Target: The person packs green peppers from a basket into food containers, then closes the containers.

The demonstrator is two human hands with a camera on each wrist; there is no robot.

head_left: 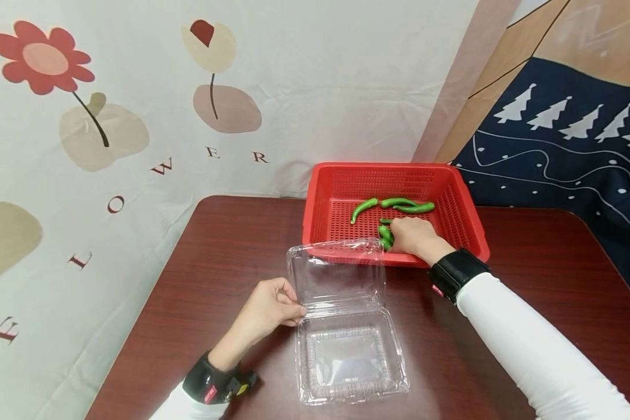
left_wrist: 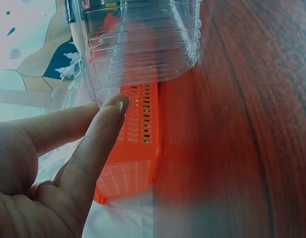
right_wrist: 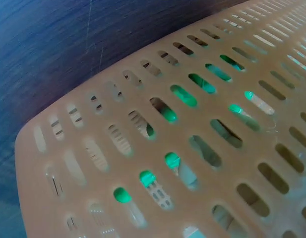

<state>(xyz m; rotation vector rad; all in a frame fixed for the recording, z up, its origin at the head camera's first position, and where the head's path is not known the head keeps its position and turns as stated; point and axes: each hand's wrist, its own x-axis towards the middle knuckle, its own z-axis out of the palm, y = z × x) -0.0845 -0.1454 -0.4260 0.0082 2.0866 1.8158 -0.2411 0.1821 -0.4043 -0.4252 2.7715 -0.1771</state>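
Note:
A clear plastic clamshell box [head_left: 346, 356] lies with its lid raised on the table. My left hand [head_left: 268, 306] pinches its edge near the hinge; the left wrist view shows thumb and finger meeting on the clear plastic rim [left_wrist: 91, 74]. My right hand [head_left: 413, 236] reaches down into a red perforated basket [head_left: 320, 201], among green chili peppers [head_left: 385, 234]. Its fingertips are hidden, so a grip on a pepper cannot be made out. Other green chili peppers [head_left: 364, 209] lie farther back in the basket. The right wrist view holds only the slotted basket wall [right_wrist: 192, 119], with green showing through.
The dark red-brown wooden table [head_left: 215, 251] carries both box and basket, the basket near its back edge. Behind hangs a pale printed cloth [head_left: 320, 87], with a dark blue tree-patterned one [head_left: 551, 157] at right. The raised lid [head_left: 336, 274] overlaps the basket's front in view.

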